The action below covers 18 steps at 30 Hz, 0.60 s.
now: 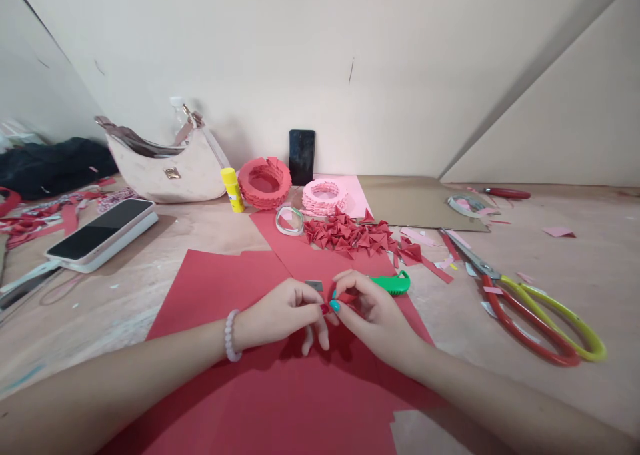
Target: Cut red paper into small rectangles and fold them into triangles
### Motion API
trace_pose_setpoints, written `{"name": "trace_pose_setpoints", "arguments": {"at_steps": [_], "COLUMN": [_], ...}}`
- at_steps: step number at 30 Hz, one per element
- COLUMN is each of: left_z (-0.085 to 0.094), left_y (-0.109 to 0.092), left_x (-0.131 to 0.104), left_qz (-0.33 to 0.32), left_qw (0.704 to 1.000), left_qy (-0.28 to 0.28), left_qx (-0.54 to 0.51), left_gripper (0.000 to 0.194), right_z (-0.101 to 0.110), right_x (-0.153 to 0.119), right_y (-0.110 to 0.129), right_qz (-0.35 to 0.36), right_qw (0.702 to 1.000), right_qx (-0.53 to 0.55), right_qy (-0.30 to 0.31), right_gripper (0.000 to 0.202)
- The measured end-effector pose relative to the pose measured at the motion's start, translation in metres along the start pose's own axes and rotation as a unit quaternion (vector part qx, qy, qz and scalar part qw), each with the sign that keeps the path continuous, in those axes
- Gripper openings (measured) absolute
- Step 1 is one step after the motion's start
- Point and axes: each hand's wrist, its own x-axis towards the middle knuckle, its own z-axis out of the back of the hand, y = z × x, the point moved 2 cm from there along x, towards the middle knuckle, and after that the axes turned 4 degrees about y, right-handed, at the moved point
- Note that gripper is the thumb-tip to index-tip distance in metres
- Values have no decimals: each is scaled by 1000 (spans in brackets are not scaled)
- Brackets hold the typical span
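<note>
My left hand (290, 311), with a beaded bracelet (231, 335) at the wrist, and my right hand (367, 308), with turquoise nails, meet above red paper sheets (250, 401). Their fingertips pinch a small folded piece of red paper (350, 299), mostly hidden by the fingers. Just behind them lies a green utility knife (395, 283), its blade end partly covered by my hands. Farther back is a pile of folded red paper triangles (345, 233). A red ring of folded paper (265, 183) and a smaller pink one (325, 197) stand behind that pile.
Large scissors (525, 315) with red and yellow handles lie at right among paper scraps. Cardboard (425, 201) and a tape roll (290, 221) are farther back. A glue stick (233, 190), handbag (167, 171), white-cased phone (105, 233) and upright black phone (302, 156) are also there.
</note>
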Motion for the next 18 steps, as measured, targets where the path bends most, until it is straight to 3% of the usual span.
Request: {"name": "trace_pose_setpoints", "arguments": {"at_steps": [7, 10, 12, 18], "left_z": [-2, -2, -1, -2], "left_y": [-3, -2, -1, -1], "left_x": [-1, -1, 0, 0], "left_qz": [4, 4, 3, 14], "left_qw": [998, 996, 996, 997], "left_qy": [-22, -53, -63, -57], "left_qx": [57, 70, 68, 52], "left_gripper": [13, 13, 12, 13], "right_z": [-2, -3, -5, -5], "right_x": [-1, -1, -1, -1], "right_y": [-3, -5, -7, -4], "right_qz": [-22, -48, -78, -98], "right_qw": [999, 997, 993, 992], "right_qx": [25, 55, 87, 81], "right_qy": [10, -14, 5, 17], "right_gripper": [10, 20, 24, 23]}}
